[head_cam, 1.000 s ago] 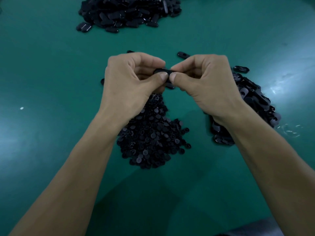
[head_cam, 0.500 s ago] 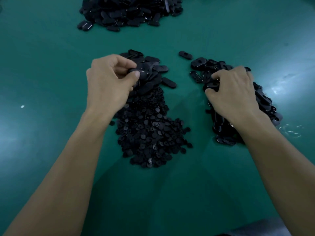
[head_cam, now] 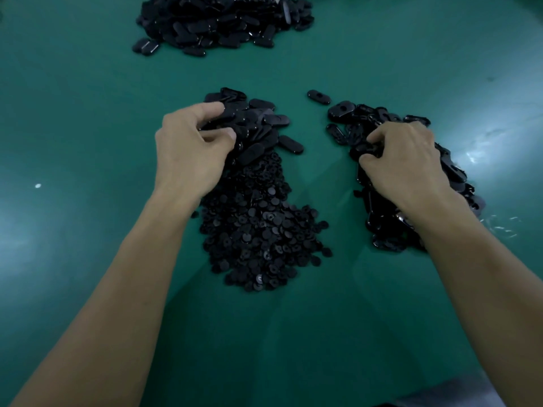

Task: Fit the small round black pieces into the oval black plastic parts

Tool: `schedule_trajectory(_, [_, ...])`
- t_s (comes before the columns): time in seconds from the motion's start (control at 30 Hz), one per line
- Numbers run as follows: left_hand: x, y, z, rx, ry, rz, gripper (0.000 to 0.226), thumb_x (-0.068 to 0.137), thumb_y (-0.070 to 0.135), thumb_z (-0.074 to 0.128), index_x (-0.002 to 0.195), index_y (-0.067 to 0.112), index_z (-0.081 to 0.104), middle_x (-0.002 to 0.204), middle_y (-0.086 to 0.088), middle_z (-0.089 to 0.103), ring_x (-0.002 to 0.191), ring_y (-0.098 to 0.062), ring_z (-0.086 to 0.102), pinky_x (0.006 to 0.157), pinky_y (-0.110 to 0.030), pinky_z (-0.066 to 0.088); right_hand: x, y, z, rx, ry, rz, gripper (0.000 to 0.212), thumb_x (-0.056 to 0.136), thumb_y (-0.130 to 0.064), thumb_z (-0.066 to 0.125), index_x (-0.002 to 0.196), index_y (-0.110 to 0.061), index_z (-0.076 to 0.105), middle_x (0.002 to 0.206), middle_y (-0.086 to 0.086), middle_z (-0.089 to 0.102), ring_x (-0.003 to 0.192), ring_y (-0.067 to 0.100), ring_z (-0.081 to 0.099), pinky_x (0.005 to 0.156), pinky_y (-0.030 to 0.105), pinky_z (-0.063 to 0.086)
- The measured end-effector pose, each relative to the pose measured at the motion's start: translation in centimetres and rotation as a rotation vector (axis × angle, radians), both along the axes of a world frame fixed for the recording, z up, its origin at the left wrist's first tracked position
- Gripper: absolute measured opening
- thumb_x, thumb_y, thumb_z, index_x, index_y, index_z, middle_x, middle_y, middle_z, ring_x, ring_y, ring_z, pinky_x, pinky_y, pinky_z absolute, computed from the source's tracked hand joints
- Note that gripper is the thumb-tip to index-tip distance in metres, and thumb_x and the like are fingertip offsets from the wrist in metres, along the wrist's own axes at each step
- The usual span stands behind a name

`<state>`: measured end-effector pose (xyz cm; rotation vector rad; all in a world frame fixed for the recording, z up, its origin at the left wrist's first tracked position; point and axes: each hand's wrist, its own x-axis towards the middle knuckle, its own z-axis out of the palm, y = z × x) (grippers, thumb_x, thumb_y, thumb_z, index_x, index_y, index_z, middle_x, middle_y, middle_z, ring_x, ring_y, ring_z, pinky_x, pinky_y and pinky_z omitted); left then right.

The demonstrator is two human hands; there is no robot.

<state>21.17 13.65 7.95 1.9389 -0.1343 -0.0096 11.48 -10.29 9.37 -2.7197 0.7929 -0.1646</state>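
Note:
My left hand [head_cam: 191, 151] hovers at the far end of the middle heap, where closed oval parts [head_cam: 264, 124] lie on top. Its forefinger and thumb are spread apart and touch the ovals without gripping one. Below them spreads the heap of small round black pieces [head_cam: 258, 230]. My right hand [head_cam: 405, 163] is dug into the right pile of oval black plastic parts with holes [head_cam: 349, 113]. Its curled thumb and fingers pinch one oval part [head_cam: 368, 148] there.
A large heap of black oval parts [head_cam: 223, 22] lies at the far edge of the green table [head_cam: 88, 113]. One loose oval part [head_cam: 318, 96] sits between the middle and right piles. A grey cloth edge [head_cam: 455, 398] shows at the bottom right.
My hands, joined on one oval part a second ago, have parted. The left carried it to the middle heap and spread its fingers; the right went down into the right pile.

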Motion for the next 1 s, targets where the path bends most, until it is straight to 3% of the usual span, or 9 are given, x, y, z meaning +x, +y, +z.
schedule_trajectory(0.13, [-0.6, -0.4, 0.7, -0.032, -0.015, -0.027, 0.021, 0.088, 0.017, 0.073, 0.106, 0.030, 0.072, 0.088, 0.017, 0.074, 0.077, -0.006, 0.074, 0.082, -0.029, 0.062, 0.0, -0.3, 0.0, 0.035, -0.040, 0.009, 0.027, 0.094, -0.011, 0.067, 0.121, -0.014, 0.067, 0.129, 0.015, 0.060, 0.110, 0.034, 0.060, 0.086, 0.034, 0.047])
schedule_trajectory(0.27, [-1.2, -0.9, 1.4, -0.050, -0.003, -0.109, 0.011, 0.092, 0.016, 0.073, 0.097, 0.025, 0.073, 0.087, 0.009, 0.074, 0.073, -0.009, 0.072, 0.077, -0.031, 0.062, 0.0, 0.3, 0.0, 0.077, -0.125, 0.025, 0.023, 0.094, -0.006, 0.067, 0.114, -0.014, 0.071, 0.117, 0.011, 0.066, 0.098, 0.026, 0.063, 0.078, 0.026, 0.045])
schedule_trajectory(0.43, [-2.4, -1.8, 2.5, -0.041, 0.066, -0.294, 0.008, 0.094, 0.015, 0.071, 0.099, 0.020, 0.075, 0.084, 0.003, 0.076, 0.082, -0.013, 0.074, 0.072, -0.028, 0.063, -0.2, 1.9, 1.7, 0.198, -0.403, 0.082, 0.017, 0.094, -0.009, 0.067, 0.104, -0.021, 0.075, 0.097, -0.008, 0.072, 0.081, -0.003, 0.062, 0.071, 0.003, 0.041])
schedule_trajectory(0.5, [-2.9, -2.1, 2.8, -0.026, 0.077, -0.360, 0.008, 0.095, 0.018, 0.071, 0.102, 0.020, 0.075, 0.088, 0.000, 0.077, 0.085, -0.017, 0.074, 0.074, -0.032, 0.064, -0.1, 2.8, 2.5, 0.427, -0.521, 0.144, 0.016, 0.090, -0.010, 0.074, 0.095, -0.025, 0.073, 0.088, -0.014, 0.071, 0.076, -0.005, 0.065, 0.072, 0.007, 0.049])
schedule_trajectory(0.57, [-3.3, -2.4, 3.0, -0.040, 0.096, -0.403, 0.007, 0.095, 0.021, 0.070, 0.101, 0.021, 0.074, 0.089, -0.004, 0.077, 0.086, -0.022, 0.074, 0.076, -0.035, 0.064, -0.1, 3.6, 2.9, 0.703, -0.576, 0.194, 0.018, 0.087, -0.007, 0.077, 0.089, -0.024, 0.072, 0.087, -0.005, 0.073, 0.077, 0.003, 0.070, 0.071, 0.016, 0.054])
schedule_trajectory(0.7, [-3.8, -2.7, 3.4, -0.150, 0.116, -0.435, 0.003, 0.094, 0.011, 0.071, 0.096, 0.010, 0.073, 0.080, -0.007, 0.076, 0.070, -0.011, 0.072, 0.064, -0.022, 0.059, 0.0, 4.6, 2.6, 1.041, -0.591, 0.228, 0.019, 0.087, 0.003, 0.073, 0.092, -0.016, 0.071, 0.088, 0.005, 0.067, 0.073, 0.011, 0.066, 0.076, 0.023, 0.056])
schedule_trajectory(0.87, [-3.7, -2.7, 3.5, -0.232, 0.111, -0.386, 0.007, 0.095, 0.008, 0.069, 0.094, 0.014, 0.072, 0.072, 0.004, 0.074, 0.067, -0.008, 0.070, 0.063, -0.024, 0.060, -0.1, 4.9, 2.4, 1.117, -0.586, 0.231, 0.022, 0.088, 0.007, 0.071, 0.094, -0.014, 0.071, 0.086, 0.002, 0.063, 0.078, 0.010, 0.063, 0.077, 0.022, 0.055])
schedule_trajectory(1.0, [-3.6, -2.8, 3.3, -0.268, 0.084, -0.342, 0.005, 0.093, 0.008, 0.072, 0.097, 0.012, 0.072, 0.075, 0.001, 0.075, 0.071, -0.011, 0.072, 0.065, -0.027, 0.060, -0.2, 4.8, 2.4, 1.104, -0.587, 0.246, 0.022, 0.088, 0.007, 0.071, 0.093, -0.015, 0.071, 0.086, 0.002, 0.065, 0.079, 0.013, 0.064, 0.077, 0.023, 0.055])
